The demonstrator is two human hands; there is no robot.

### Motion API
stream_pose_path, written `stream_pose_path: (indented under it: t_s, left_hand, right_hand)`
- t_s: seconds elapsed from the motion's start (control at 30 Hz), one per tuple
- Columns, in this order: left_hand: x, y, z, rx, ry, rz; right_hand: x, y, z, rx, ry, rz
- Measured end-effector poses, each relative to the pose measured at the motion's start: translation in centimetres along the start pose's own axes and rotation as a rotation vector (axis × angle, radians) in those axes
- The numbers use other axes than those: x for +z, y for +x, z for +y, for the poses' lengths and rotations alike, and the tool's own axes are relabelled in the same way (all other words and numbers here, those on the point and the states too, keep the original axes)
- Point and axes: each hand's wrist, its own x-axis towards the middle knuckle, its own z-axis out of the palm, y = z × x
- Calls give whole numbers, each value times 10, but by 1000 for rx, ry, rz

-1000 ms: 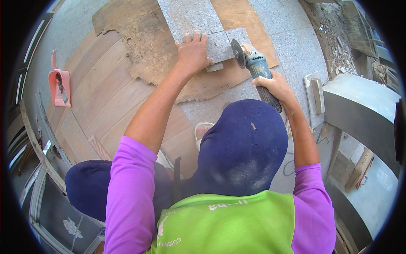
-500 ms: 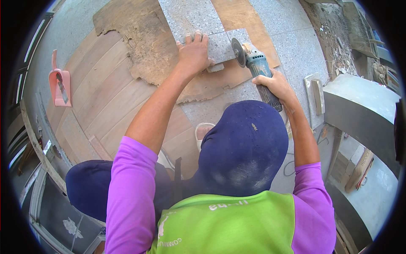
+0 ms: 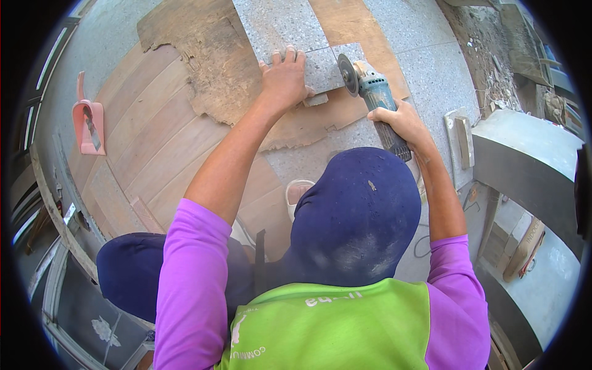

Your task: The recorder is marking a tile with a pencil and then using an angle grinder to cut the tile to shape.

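My right hand (image 3: 401,122) is wrapped round the body of a teal and black angle grinder (image 3: 377,94). Its round dark disc (image 3: 348,75) stands at the right part of a speckled grey tile piece (image 3: 324,69). Pressed flat on that piece's left part is my left hand (image 3: 285,75), fingers spread and holding nothing. A small offcut (image 3: 316,100) lies by the left thumb. Beyond the hand runs a longer speckled tile (image 3: 280,24). Under the pieces are worn plywood sheets (image 3: 216,68). Whether the disc touches the tile I cannot tell.
A pink dustpan (image 3: 80,129) with a trowel-like tool in it sits at the left on wood-look flooring (image 3: 160,123). To the right are a plastering float (image 3: 459,145), a grey bench-like slab (image 3: 524,151) and rubble (image 3: 487,61). My bent knee (image 3: 357,209) is close below the grinder.
Hardly anything differs. My left hand and forearm have shifted very slightly to the right in the picture; the grinder stays at the same place on the tile.
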Motion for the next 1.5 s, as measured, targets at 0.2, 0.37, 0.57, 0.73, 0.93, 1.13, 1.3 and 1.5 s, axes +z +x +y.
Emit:
stream_pose_path:
  t_s: [0.2, 0.37, 0.57, 0.73, 0.93, 1.13, 1.3, 1.5]
  left_hand:
    - [0, -1, -1, 2, 0, 9]
    - [-2, -2, 0, -1, -22, -3]
    - [-2, -1, 1, -6, -20, -17]
    - [-2, -1, 1, -7, -11, -9]
    - [-3, -1, 1, -7, -17, -16]
    - [-2, -1, 0, -2, -25, -6]
    - [0, -2, 0, 0, -24, -2]
    - [-1, -1, 0, 0, -23, -1]
  right_hand:
    - [1, 8, 4, -57, 11, 5]
    - [0, 5, -4, -16, 7, 6]
    - [-1, 7, -6, -20, 14, -7]
    - [-1, 10, -7, -44, -9, -3]
    - [-1, 10, -11, -33, -2, -1]
    - [-1, 11, -12, -17, -1, -10]
    - [1, 13, -10, -59, -19, 11]
    - [-1, 20, -9, -57, -16, -6]
